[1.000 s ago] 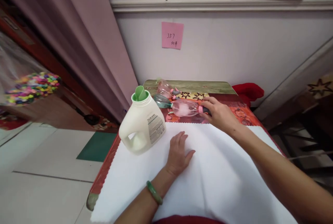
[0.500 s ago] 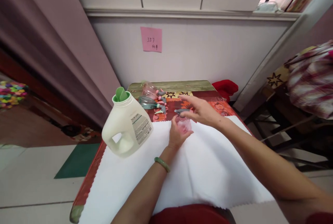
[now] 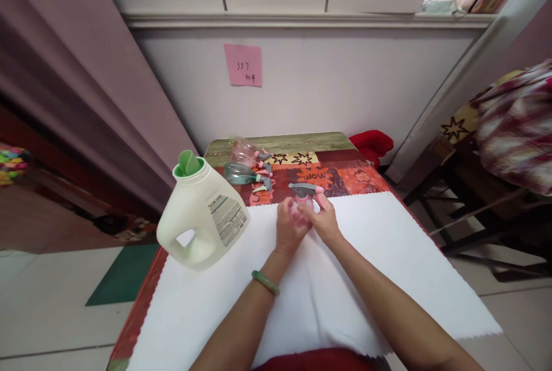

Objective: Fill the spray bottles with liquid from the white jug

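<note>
A small clear pink spray bottle (image 3: pixel 302 201) with a grey and pink trigger head stands upright at the far edge of the white cloth (image 3: pixel 388 267). My left hand (image 3: pixel 288 227) is wrapped round its body. My right hand (image 3: pixel 324 222) closes on it from the right, just under the trigger head. A green bangle sits on my left wrist. To the left stands a big cream detergent jug (image 3: pixel 202 217) with a green cap, tilted in the picture and untouched.
Two more small spray bottles, one pink (image 3: pixel 246 155) and one green (image 3: pixel 242 173), lie on the patterned table top (image 3: pixel 345 175) behind the cloth. A pink note (image 3: pixel 242 64) hangs on the wall. A red cloth (image 3: pixel 371 144) lies at the table's far right corner; a chair stands at right.
My right hand lifted the pink bottle from where it lay and brought it to the cloth. My left hand rose off the cloth and took hold of it. Both hands now hold it upright.
</note>
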`<state>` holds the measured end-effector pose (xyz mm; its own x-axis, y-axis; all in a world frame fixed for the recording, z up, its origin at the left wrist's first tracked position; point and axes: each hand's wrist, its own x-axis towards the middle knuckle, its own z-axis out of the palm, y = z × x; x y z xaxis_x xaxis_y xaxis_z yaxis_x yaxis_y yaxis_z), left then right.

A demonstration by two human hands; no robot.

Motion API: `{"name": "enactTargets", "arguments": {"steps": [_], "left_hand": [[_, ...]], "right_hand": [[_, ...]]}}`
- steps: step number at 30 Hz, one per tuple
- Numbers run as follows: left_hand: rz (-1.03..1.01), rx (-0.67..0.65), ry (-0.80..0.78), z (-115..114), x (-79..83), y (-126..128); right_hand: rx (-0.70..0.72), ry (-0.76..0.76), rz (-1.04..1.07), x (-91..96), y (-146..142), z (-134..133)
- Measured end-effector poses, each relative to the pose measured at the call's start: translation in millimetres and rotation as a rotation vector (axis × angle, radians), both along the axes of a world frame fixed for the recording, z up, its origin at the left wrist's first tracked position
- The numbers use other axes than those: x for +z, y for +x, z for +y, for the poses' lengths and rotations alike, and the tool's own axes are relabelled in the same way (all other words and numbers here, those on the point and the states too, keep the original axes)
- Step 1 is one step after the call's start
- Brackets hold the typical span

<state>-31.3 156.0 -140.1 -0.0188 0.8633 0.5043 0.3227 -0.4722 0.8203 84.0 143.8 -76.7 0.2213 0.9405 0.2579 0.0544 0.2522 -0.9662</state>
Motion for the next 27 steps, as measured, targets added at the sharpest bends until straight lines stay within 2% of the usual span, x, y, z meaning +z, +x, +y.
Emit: {"name": "enactTargets", "arguments": {"steps": [4, 9, 14, 16, 18, 22, 27], "left_hand": [[-0.007, 0.057, 0.015, 1, 2.7, -4], [-0.069, 0.053, -0.026, 0, 5.5, -2], [-0.153, -0.066, -0.093, -6, 10.6, -1], [-0.162, -0.162, -0.105, -9, 14.4, -4], [-0.170, -0.266, -0.118, -11, 18.1, -8], [-0.218, -0.375, -0.149, -9, 20.2, -14], [-0.281, -0.268, -0.086, -6, 14.6, -9]], "right_hand": [[-0.041, 0.021, 0.198, 3.3, -8, 10], [-0.077, 0.130, 0.099, 1.7, 21, 3], [0.083, 0.046, -0.078, 9.8, 34, 2], [0.155, 0.045, -0.074, 14.9, 29, 2], [0.164, 0.043, -0.028, 19.5, 21, 2], [0.069, -0.041, 0.164, 25.1, 11, 9], [-0.200, -0.095, 0.414, 32.5, 6, 20]]}}
